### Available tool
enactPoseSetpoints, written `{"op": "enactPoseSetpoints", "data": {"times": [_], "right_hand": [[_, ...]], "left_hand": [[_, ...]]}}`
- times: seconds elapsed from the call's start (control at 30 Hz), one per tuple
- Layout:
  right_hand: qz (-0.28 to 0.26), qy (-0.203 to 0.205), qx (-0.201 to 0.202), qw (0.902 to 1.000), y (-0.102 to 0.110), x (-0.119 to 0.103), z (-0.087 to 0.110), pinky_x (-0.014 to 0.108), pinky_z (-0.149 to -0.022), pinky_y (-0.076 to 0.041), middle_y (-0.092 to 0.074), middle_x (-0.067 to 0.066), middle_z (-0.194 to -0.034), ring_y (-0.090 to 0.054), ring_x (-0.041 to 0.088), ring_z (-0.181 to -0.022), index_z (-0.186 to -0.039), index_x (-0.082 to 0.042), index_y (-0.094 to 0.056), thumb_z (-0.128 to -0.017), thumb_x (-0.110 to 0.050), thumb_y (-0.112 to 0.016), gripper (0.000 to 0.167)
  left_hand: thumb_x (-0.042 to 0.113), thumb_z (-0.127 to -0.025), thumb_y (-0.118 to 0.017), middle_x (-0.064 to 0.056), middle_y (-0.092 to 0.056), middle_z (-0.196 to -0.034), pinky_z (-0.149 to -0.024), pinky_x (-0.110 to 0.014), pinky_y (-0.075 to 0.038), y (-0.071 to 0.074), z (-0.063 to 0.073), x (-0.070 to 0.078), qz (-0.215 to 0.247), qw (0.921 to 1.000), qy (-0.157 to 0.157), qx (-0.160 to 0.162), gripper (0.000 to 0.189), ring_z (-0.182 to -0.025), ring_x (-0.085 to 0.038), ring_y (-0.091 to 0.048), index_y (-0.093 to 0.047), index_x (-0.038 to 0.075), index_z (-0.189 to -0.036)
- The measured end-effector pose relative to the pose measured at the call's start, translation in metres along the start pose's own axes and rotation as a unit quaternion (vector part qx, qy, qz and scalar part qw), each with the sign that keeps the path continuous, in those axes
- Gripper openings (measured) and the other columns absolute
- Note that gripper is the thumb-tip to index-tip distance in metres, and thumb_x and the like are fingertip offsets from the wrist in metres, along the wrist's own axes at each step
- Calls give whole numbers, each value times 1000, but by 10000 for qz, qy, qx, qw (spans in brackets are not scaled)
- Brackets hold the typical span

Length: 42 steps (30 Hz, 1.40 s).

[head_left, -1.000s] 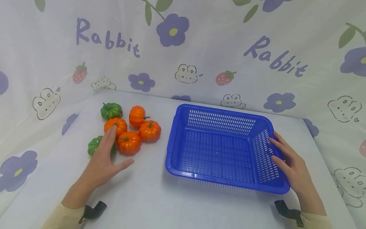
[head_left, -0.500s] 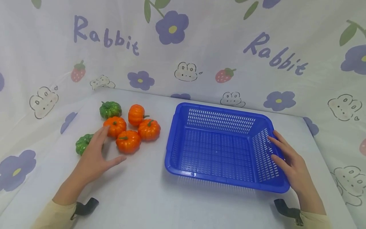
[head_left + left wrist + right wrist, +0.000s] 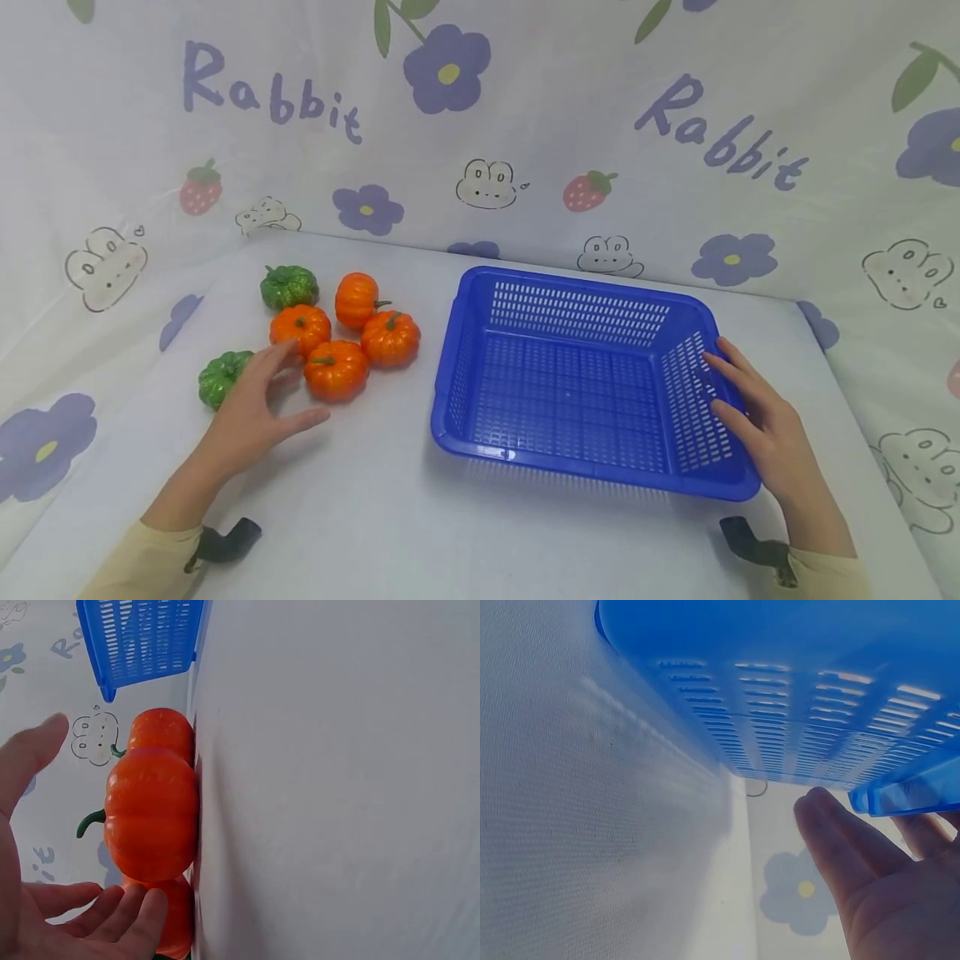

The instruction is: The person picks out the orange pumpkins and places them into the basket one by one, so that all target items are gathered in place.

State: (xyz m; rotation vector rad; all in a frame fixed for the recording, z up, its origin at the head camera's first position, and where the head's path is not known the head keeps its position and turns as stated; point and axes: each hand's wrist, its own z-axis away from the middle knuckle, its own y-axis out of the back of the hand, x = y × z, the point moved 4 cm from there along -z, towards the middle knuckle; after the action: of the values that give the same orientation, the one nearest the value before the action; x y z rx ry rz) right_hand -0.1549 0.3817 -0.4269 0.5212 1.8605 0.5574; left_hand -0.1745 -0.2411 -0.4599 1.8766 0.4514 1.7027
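Over the last second my left grip (image 3: 243, 417) moved outward and the near green mini pumpkin (image 3: 220, 382) shifted the same way; it now lies just past the backs of my fingers, apart from the orange ones. I judge this frees my side of the nearest orange pumpkin (image 3: 337, 372), just ahead of my thumb. That grip is wide, holding nothing; whether a fingertip touches orange, I cannot tell. Three further orange pumpkins (image 3: 390, 339) and another green pumpkin (image 3: 289, 287) lie beyond it on the desk (image 3: 375, 517). My right grip (image 3: 768, 433) stays loosely at the pumpkin-free blue slotted basket (image 3: 510, 454).
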Motion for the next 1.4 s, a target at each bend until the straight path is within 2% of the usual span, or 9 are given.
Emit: {"op": "enactPoseSetpoints", "data": {"times": [0.2, 0.47, 0.7, 0.9, 1.07, 1.13, 1.3, 1.37, 1.4], "right_hand": [[-8, 14, 25, 10000, 1, 0, 1, 12, -120, -24, -33, 5, -175, -29, 5, -159, -163, -10, -51, -107, -2, -58, 56], [-147, 83, 7, 9999, 1, 1, -1, 10, -117, -28, -32, 8, -176, -29, 7, -159, -168, -11, -40, -109, 0, -55, 62], [-188, -55, -215, 9996, 1, 0, 0, 10, -113, -33, -26, 4, -178, -29, 8, -159, -171, -15, -36, -109, -1, -57, 67], [-100, -154, -461, 9988, 1, -1, 0, 12, -114, -31, -20, 0, -180, -24, 8, -161, -169, -16, -41, -107, -2, -61, 66], [152, -201, -504, 9984, 1, 1, -1, 12, -110, -31, -20, -2, -180, -23, 24, -163, -167, -17, -45, -106, -4, -63, 65], [186, -200, -488, 9984, 1, 2, -1, 11, -108, -33, -21, -2, -180, -25, 27, -163, -167, -16, -45, -106, -4, -63, 65], [210, -229, -452, 9985, 1, 5, -1, 11, -108, -33, -21, -1, -180, -26, 8, -159, -166, -14, -45, -105, -2, -63, 65], [244, -267, -439, 9984, 1, 5, 0, 11, -109, -31, -21, -2, -180, -25, 14, -161, -166, -14, -45, -105, -2, -62, 65], [240, -284, -433, 9984, 1, 5, 0, 19, -116, -34, -21, -1, -180, -24, 21, -163, -166, -13, -45, -105, -1, -62, 64]], "left_hand": [[27, -92, -91, -20, -36, -168, -114, -43, -44, -5, -1, -4, 577, 9981, 134, -167, 104, -148, -39, -47, -25, 4, -170], [23, -91, -92, -18, -32, -171, -113, -31, -44, -10, -6, -6, 596, 9981, 6, -124, 104, -153, -39, -39, -27, 6, -170], [25, -91, -92, -15, -30, -172, -115, -41, -42, -13, -12, -3, 498, 9986, -109, -167, 103, -156, -38, -35, -28, 9, -170], [22, -91, -92, -17, -31, -172, -116, -50, -41, -15, -17, -2, 310, 9991, -214, -186, 103, -156, -39, -34, -28, 5, -169], [17, -91, -92, -19, -31, -172, -117, -54, -41, -17, -19, -2, 159, 9994, -246, -188, 101, -156, -41, -33, -29, 2, -169], [16, -91, -91, -19, -31, -172, -118, -55, -40, -17, -20, -3, 139, 9994, -234, -208, 100, -156, -41, -33, -29, 3, -169], [15, -92, -90, -19, -32, -172, -119, -53, -40, -19, -24, -6, 103, 9994, -178, -265, 98, -156, -41, -35, -30, 2, -168], [15, -93, -89, -19, -34, -171, -119, -53, -40, -20, -25, -7, 79, 9995, -138, -283, 96, -155, -41, -36, -31, 2, -168], [16, -93, -89, -20, -34, -171, -119, -53, -40, -20, -25, -7, 63, 9995, -100, -297, 95, -155, -42, -37, -31, 2, -168]]}}
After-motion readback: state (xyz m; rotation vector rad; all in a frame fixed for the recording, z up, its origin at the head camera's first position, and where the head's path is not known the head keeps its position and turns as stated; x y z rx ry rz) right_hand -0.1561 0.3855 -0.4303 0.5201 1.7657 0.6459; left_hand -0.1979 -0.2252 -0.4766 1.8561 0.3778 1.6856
